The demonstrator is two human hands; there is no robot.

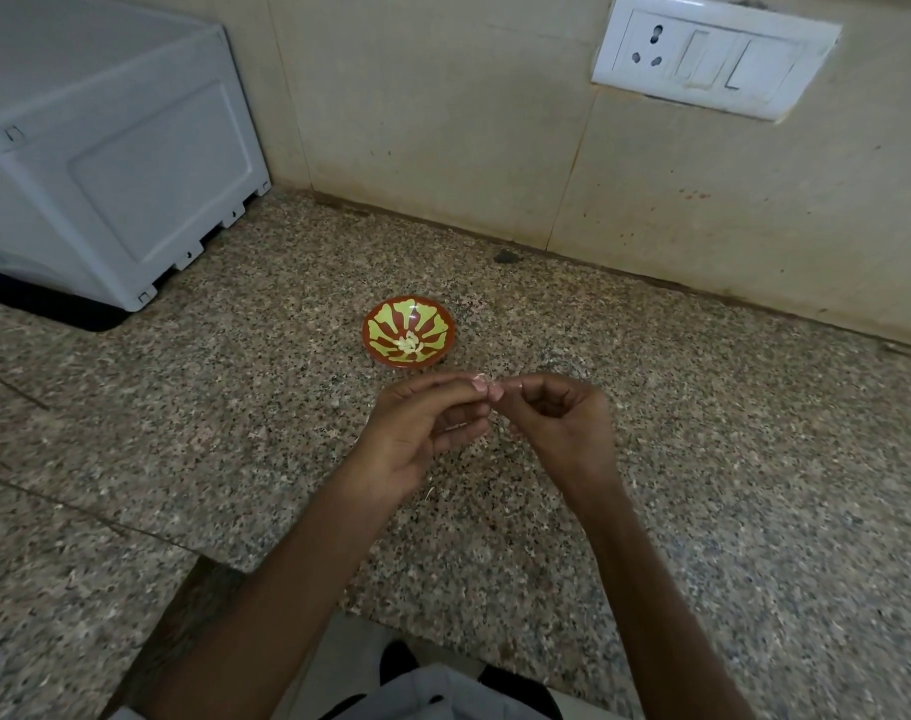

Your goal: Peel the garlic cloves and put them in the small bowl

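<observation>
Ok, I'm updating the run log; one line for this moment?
step: peeling | left hand: pinches garlic clove | right hand: pinches it | small bowl: peeled cloves inside

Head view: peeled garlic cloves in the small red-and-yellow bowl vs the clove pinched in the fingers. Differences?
The pale peeled garlic cloves lie several together in the bottom of the small red-and-yellow bowl; the held clove is single, pinched between the left hand and right hand above the speckled stone counter. The bowl's cloves show fully; the held clove is mostly hidden in the pinch. Both are small and pale.
</observation>
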